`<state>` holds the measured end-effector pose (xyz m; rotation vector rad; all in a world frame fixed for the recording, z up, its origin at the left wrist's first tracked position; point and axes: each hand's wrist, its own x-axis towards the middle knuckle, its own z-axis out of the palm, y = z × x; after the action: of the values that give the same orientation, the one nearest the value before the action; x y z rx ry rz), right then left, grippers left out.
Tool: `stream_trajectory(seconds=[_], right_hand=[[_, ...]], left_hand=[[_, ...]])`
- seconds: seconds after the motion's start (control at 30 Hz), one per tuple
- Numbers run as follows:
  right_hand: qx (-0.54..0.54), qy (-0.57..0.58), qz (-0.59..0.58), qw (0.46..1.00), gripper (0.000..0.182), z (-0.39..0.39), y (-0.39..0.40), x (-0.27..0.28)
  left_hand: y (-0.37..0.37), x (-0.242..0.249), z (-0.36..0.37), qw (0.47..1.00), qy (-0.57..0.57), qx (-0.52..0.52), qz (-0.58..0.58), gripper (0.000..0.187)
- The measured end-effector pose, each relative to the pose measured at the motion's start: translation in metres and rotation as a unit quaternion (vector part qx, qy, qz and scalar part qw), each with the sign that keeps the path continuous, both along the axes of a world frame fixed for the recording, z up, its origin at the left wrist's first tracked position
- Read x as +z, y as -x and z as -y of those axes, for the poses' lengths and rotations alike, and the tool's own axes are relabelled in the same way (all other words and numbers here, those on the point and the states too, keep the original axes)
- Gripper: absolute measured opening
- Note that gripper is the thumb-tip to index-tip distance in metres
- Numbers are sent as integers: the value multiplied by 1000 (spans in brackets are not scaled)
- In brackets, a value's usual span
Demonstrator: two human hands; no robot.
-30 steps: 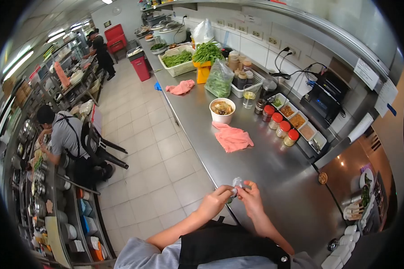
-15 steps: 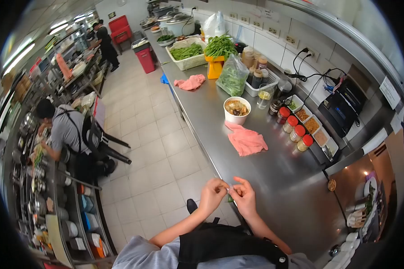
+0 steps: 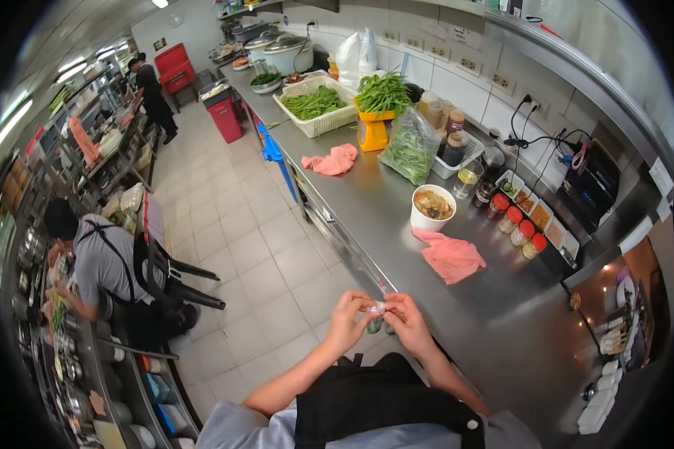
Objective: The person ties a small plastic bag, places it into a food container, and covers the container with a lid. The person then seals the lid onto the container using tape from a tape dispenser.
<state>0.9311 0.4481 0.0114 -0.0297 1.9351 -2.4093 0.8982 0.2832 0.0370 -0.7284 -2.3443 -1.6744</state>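
Observation:
My left hand (image 3: 350, 318) and my right hand (image 3: 405, 322) meet at the near edge of the steel counter (image 3: 397, 224). Together they pinch a small clear plastic bag (image 3: 375, 315) with something greenish inside; its contents are too small to make out. Both hands have their fingertips closed on the bag's top. Farther along the counter lie a pink cloth (image 3: 451, 257) and a white bowl of food (image 3: 431, 207).
Red-lidded spice jars (image 3: 518, 227), condiment trays, a bag of greens (image 3: 410, 149), a yellow scale, a white basket of green beans (image 3: 316, 105) and a second pink cloth (image 3: 334, 159) line the counter. A person in grey (image 3: 97, 262) works at shelves on the left; another stands far back.
The view has shifted back and left, so the counter sits farther right. My hands stay together on the small bag, now held over the counter's edge.

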Motion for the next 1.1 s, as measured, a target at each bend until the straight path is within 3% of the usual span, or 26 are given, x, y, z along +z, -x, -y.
stream_trajectory(seconds=[0.1, 0.23, 0.3, 0.33, 0.37, 0.4, 0.43, 0.53, 0.6, 0.73, 0.8, 0.83, 0.93, 1.0, 1.03, 1.1], right_hand=[[-30, -48, -35, 998, 47, 20, 13, -1], [-79, -103, 16, 991, 54, 26, 32, 2], [-68, -259, -43, 963, 46, 26, 49, -5], [-79, -254, -37, 963, 46, 24, 60, -16], [-21, -329, -98, 939, 42, 22, 74, -32], [37, -401, -159, 901, 42, 22, 87, -32], [73, -314, -48, 945, 39, 26, 94, -25], [113, -332, 9, 936, 37, 19, 134, -36], [65, -334, -37, 940, 37, 12, 157, -37], [13, -402, 15, 916, 41, -19, 188, -54], [-81, -449, 128, 881, 45, -43, 193, -72], [-89, -446, 135, 880, 45, -58, 194, -78], [-128, -510, 183, 831, 50, -95, 185, -96], [-194, -575, 106, 788, 54, -113, 175, -103], [-176, -532, 189, 806, 43, -117, 178, -54], [-166, -523, 225, 805, 35, -155, 174, -24]], left_hand=[[18, -2, 11, 1000, 15, 1, 18, 13], [44, -21, 12, 996, -25, -24, 77, 10], [58, -24, 16, 995, -16, -46, 85, 8], [65, -22, 20, 977, -44, -33, 205, 6], [74, -22, 23, 944, -69, -17, 322, 4], [85, -27, 26, 944, -60, -25, 324, 4], [97, -36, 30, 946, -62, -32, 316, 4], [140, -66, 34, 947, -75, -48, 310, 7], [171, -80, 29, 943, -85, -62, 314, 10], [232, -90, 6, 919, -56, -158, 356, 18], [261, -75, -8, 957, 71, -147, 239, 25], [274, -73, -11, 952, 30, -152, 265, 29], [316, -83, -10, 950, 61, -166, 258, 26], [333, -98, -6, 952, 61, -175, 246, 23], [340, -108, -2, 947, 52, -161, 275, 21], [351, -125, 2, 936, 49, -167, 306, 20]])
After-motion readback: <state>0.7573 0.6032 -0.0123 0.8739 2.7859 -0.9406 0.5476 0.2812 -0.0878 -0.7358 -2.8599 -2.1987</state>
